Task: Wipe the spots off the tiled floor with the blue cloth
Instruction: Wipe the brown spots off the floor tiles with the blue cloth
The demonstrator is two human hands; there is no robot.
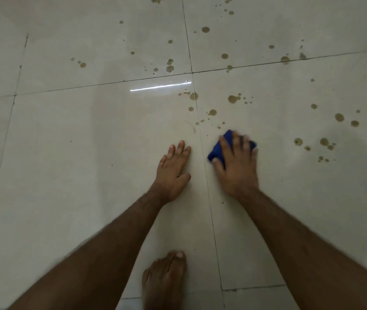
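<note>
My right hand (236, 163) presses a bunched blue cloth (217, 151) flat on the pale tiled floor (88, 153), just right of a grout line. The cloth shows at the hand's left side and beyond the fingertips. The fingers look blurred. My left hand (173, 173) rests palm down on the tile left of that grout line, fingers spread, holding nothing. Several brownish spots (233, 99) dot the tiles ahead and to the right; the nearest small ones (219, 127) lie just beyond the cloth.
My bare foot (167, 280) stands on the floor at the bottom centre, between my forearms. A bright light streak (160, 86) reflects on the glossy tile ahead. More spots (323, 142) lie to the right of the cloth.
</note>
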